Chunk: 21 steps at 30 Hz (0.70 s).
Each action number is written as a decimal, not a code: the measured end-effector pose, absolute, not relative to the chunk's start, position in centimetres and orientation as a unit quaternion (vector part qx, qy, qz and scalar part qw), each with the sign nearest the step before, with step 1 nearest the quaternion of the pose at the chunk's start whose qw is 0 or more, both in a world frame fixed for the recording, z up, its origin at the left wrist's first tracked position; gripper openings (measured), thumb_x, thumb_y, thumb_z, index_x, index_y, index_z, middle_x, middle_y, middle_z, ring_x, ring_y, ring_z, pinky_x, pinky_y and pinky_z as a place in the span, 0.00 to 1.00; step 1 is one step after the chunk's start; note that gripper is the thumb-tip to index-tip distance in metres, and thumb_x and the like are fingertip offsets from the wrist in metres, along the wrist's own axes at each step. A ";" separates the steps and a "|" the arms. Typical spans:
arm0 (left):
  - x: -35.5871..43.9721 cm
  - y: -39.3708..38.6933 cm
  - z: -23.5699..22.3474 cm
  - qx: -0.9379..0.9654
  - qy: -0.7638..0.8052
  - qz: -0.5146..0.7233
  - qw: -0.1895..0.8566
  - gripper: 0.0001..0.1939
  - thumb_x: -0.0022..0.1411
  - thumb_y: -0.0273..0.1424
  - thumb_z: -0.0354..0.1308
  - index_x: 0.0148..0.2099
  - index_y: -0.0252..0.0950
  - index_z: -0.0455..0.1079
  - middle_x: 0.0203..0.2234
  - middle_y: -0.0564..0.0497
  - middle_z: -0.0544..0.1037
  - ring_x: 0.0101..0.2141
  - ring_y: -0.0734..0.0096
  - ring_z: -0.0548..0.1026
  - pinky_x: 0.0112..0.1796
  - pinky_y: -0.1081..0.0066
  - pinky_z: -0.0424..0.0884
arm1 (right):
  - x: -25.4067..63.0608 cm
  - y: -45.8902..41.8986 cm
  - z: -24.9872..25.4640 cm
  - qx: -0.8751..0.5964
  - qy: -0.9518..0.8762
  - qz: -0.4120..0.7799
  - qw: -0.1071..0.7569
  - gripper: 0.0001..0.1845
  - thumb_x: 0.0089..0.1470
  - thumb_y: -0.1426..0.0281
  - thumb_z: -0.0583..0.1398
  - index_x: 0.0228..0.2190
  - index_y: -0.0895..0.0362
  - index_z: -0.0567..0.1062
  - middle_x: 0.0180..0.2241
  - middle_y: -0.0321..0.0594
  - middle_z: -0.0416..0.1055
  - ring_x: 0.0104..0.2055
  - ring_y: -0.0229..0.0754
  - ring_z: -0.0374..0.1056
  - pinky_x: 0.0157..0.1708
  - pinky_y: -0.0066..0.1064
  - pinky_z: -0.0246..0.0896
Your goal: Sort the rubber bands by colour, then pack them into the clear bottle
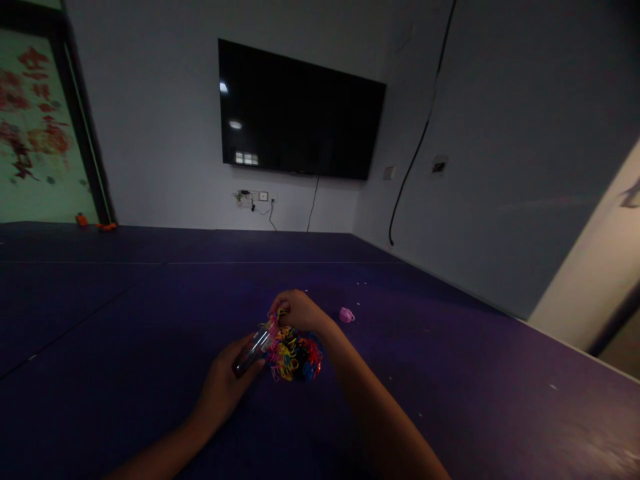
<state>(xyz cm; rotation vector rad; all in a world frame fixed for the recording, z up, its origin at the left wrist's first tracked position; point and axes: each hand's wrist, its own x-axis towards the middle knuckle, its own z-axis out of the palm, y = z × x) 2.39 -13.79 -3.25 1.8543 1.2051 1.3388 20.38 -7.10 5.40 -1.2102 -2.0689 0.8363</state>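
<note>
A clear, tube-like container (255,348) lies tilted in my left hand (231,375), its mouth end pointing up and to the right. My right hand (296,309) is closed at that upper end, its fingertips pinching a few small pink and yellow rubber bands (275,321). Below my right wrist, a heap of colourful rubber bands (290,357) in pink, yellow, blue, black and red sits on the purple surface. Whether the heap rests in a dish cannot be seen. Just right of my right wrist lies a small pink cup-shaped piece (346,315) with a loop.
The dark purple floor (150,293) runs to the walls, with small white specks scattered on it. A black television (300,110) hangs on the far wall above sockets (263,196). One black cable (411,160) hangs down the right wall. Orange objects (81,219) stand by the door.
</note>
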 end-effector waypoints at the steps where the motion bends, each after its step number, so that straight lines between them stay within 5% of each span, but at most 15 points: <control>1: 2.4 -13.8 -3.2 0.686 0.449 0.499 0.279 0.22 0.50 0.40 0.59 0.48 0.40 0.70 0.42 0.47 0.77 0.42 0.59 0.75 0.43 0.59 0.71 | 20.4 -7.0 5.4 -0.447 -0.777 0.327 0.298 0.14 0.34 0.84 0.60 0.27 0.58 0.74 0.21 0.32 0.70 0.24 0.33 0.66 0.23 0.22 0.57; 7: 2.4 -13.8 -3.0 0.677 0.452 0.505 0.287 0.21 0.51 0.41 0.58 0.47 0.39 0.70 0.42 0.47 0.77 0.42 0.58 0.75 0.44 0.59 0.71 | 20.2 -6.3 4.8 -0.414 -0.770 0.374 0.310 0.13 0.35 0.84 0.60 0.26 0.58 0.74 0.25 0.33 0.70 0.28 0.33 0.66 0.28 0.23 0.60; 14: 2.4 -13.6 -3.4 0.684 0.453 0.498 0.279 0.23 0.51 0.42 0.59 0.49 0.39 0.70 0.42 0.46 0.77 0.41 0.59 0.76 0.43 0.60 0.72 | 20.2 -6.2 4.8 -0.471 -0.731 0.376 0.321 0.18 0.31 0.84 0.62 0.29 0.59 0.74 0.19 0.29 0.66 0.21 0.30 0.61 0.21 0.21 0.54; 21: 2.3 -13.3 -3.7 0.671 0.459 0.501 0.298 0.25 0.52 0.42 0.58 0.51 0.39 0.67 0.44 0.46 0.77 0.43 0.58 0.75 0.44 0.59 0.71 | 20.2 -6.8 5.7 -0.442 -0.706 0.431 0.347 0.16 0.33 0.83 0.62 0.29 0.59 0.74 0.19 0.30 0.69 0.22 0.32 0.65 0.23 0.23 0.59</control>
